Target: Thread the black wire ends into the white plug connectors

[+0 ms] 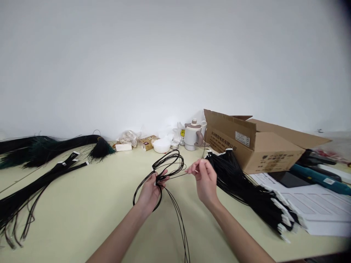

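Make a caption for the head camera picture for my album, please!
Left hand gripping looped black wires, right hand raised in a pinch beside them, open cardboard box beyond.

At the fingertips of the right hand (205, 178), it is too small to tell if a thin wire is pinched. The left hand (148, 190) hides part of the black wire coil (161, 178), whose loose ends leave at the bottom edge. Left of the hands, the black cable bundle (33, 186) is cut by the left edge. Right of them, the inside of the cardboard box (274, 153) cannot be seen, and its label (242, 138) is too small for reading.
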A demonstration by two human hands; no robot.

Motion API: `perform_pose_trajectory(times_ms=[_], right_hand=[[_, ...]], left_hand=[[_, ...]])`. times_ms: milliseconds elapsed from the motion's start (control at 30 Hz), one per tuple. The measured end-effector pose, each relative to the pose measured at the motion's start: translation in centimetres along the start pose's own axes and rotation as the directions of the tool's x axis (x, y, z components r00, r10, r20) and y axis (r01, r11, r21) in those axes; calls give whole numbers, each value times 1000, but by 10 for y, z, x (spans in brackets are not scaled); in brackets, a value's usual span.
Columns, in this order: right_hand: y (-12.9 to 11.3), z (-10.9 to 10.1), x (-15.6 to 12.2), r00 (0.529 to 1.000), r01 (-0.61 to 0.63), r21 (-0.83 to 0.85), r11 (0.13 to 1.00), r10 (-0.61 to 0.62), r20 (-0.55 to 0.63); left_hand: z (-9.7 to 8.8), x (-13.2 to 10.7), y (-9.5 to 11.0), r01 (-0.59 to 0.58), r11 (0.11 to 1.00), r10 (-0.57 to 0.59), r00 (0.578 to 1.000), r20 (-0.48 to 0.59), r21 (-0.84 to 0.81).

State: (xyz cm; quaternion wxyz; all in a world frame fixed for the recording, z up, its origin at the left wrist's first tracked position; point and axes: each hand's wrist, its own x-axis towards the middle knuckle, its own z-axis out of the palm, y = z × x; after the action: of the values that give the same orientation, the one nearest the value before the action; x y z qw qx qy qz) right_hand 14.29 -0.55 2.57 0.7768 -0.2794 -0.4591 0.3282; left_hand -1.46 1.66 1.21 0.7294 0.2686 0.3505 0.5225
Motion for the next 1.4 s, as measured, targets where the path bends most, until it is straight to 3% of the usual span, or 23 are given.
perform_pose_trajectory(times_ms=[100, 167, 233, 300, 367, 467, 600, 800, 1033, 1400], right_hand=[[-2, -10, 10, 965, 86, -51, 995, -96, -243], [-5, -15, 13, 938, 164, -264, 951, -233, -258], [-7, -18, 12, 927, 285, -512, 810, -368, -67], [-8, -16, 8, 878, 461, -629, 626, -423, 222], [-6, -13, 4, 791, 611, -615, 499, -419, 445], [-2, -7, -1, 695, 719, -568, 400, -386, 607], [0, -5, -4, 652, 757, -547, 357, -379, 656], [-2, -8, -4, 627, 779, -534, 329, -421, 656], [-1, -8, -8, 532, 843, -501, 194, -435, 727], [5, -7, -9, 518, 848, -518, 115, -389, 762]], left_hand=[[-1, 0, -2, -25, 999, 26, 1000, -15, 36], [-1, -1, -4, -29, 998, 29, 1000, 2, 47], [-1, -3, -5, -30, 998, 28, 999, 33, 60], [-1, -4, -5, -41, 995, 35, 997, 70, 90], [-1, -6, -6, -66, 990, 51, 992, 117, 126], [-1, -8, -7, -119, 980, 85, 975, 205, 161], [-2, -9, -9, -149, 972, 97, 958, 270, 180], [1, -12, -7, -140, 971, 89, 964, 251, 194], [3, -11, -6, -127, 973, 82, 970, 228, 191], [0, -9, -8, -126, 979, 84, 966, 245, 159]])
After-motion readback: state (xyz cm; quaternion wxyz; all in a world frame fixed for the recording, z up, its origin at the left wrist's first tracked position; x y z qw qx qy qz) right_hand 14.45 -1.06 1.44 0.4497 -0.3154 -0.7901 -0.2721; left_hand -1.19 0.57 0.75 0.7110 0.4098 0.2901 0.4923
